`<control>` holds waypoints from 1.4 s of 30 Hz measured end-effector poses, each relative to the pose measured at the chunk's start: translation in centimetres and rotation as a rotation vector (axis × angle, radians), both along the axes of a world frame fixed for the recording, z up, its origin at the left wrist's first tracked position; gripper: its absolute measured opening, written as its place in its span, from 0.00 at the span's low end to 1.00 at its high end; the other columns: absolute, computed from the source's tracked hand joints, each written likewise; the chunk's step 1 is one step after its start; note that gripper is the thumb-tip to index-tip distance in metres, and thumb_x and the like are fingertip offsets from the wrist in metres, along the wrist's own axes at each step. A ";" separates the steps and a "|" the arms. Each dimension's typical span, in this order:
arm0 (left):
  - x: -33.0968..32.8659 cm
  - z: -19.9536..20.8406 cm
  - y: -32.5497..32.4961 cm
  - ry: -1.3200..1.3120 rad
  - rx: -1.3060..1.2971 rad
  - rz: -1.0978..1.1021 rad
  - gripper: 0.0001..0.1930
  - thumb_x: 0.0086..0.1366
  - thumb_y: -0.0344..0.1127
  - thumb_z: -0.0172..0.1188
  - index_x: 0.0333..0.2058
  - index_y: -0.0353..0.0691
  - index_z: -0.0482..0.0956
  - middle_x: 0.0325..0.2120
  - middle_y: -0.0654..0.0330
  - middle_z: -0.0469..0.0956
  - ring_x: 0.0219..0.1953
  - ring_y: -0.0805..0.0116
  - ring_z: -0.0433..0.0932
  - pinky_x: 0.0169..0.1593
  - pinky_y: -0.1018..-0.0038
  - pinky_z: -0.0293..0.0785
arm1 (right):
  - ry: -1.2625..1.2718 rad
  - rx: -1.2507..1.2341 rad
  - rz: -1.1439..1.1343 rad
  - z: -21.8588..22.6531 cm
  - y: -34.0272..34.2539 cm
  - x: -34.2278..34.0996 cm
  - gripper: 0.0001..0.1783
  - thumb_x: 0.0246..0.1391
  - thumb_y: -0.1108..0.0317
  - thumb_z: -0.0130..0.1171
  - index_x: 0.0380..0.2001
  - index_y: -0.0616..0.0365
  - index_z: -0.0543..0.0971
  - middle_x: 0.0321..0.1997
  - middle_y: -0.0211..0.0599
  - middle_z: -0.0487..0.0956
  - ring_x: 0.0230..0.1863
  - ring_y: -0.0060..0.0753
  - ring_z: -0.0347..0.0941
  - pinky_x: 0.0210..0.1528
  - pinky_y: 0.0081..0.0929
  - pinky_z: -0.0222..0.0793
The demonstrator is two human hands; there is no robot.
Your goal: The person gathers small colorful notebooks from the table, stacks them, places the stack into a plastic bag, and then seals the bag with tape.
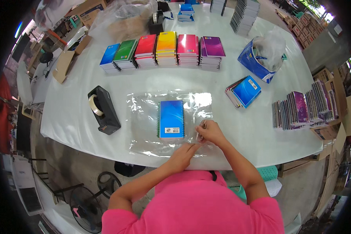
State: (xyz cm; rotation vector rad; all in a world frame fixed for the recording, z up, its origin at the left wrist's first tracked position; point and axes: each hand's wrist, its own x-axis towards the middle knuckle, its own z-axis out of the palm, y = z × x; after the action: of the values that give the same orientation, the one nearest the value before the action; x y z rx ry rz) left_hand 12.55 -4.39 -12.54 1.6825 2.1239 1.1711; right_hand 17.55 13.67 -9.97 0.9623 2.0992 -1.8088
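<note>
A blue spiral notebook point(171, 117) with a small white label lies on a wide sheet of clear plastic film point(142, 132), its green binding along the left side. My right hand point(210, 132) is closed in a pinch on the film, just right of the notebook. Below it, my left hand point(185, 155) reaches rightward along the film's near edge. Its fingers are held together with their tips at the plastic close under my right hand; what lies beneath them is partly hidden. Neither hand touches the notebook.
A black tape dispenser point(104, 110) stands left of the film. Stacks of coloured notebooks point(156, 50) line the far side. A small notebook pile point(243, 91) and a blue container point(253, 62) sit at right, beyond them more spiral notebooks point(300, 107) by a carton.
</note>
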 end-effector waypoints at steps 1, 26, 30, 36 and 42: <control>-1.5 0.3 -0.5 0.085 0.091 0.035 0.15 0.54 0.24 0.49 0.42 0.36 0.71 0.35 0.49 0.71 0.38 0.52 0.70 0.41 0.62 0.67 | 0.033 0.059 0.029 0.5 -0.1 -0.7 0.16 0.51 0.60 0.53 0.22 0.64 0.73 0.19 0.41 0.76 0.16 0.27 0.73 0.18 0.24 0.69; -25.9 -1.1 11.6 0.229 0.014 -0.179 0.15 0.46 0.25 0.59 0.37 0.36 0.75 0.23 0.56 0.76 0.28 0.62 0.75 0.37 0.72 0.71 | 0.097 0.865 0.355 3.3 -9.9 -5.2 0.14 0.45 0.68 0.52 0.38 0.59 0.71 0.39 0.44 0.74 0.41 0.43 0.71 0.37 0.40 0.68; -23.4 -0.7 14.7 -0.400 -0.483 -0.487 0.12 0.44 0.25 0.62 0.31 0.36 0.75 0.29 0.58 0.75 0.32 0.67 0.75 0.38 0.72 0.71 | 0.190 1.025 0.335 2.4 -8.6 -6.0 0.22 0.38 0.67 0.61 0.41 0.57 0.71 0.49 0.38 0.69 0.56 0.38 0.61 0.52 0.39 0.59; -23.5 0.7 14.6 0.206 -0.089 -0.635 0.11 0.43 0.29 0.62 0.28 0.36 0.74 0.28 0.58 0.74 0.30 0.61 0.75 0.35 0.71 0.71 | 0.226 1.000 0.342 2.6 -8.0 -6.4 0.30 0.36 0.66 0.64 0.46 0.60 0.69 0.52 0.37 0.67 0.59 0.40 0.57 0.57 0.39 0.54; -23.4 0.5 16.5 0.014 -0.502 -0.833 0.12 0.43 0.31 0.60 0.31 0.38 0.76 0.29 0.53 0.77 0.30 0.58 0.75 0.35 0.67 0.71 | 0.235 0.948 0.368 2.7 -7.4 -6.5 0.33 0.33 0.66 0.66 0.47 0.61 0.68 0.52 0.37 0.66 0.60 0.41 0.57 0.58 0.38 0.54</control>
State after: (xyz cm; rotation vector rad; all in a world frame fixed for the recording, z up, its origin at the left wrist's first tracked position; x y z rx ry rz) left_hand -10.81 12.12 -11.99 1.9671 1.2855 0.3451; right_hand 11.03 6.26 -7.32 0.4348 3.0863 -0.7287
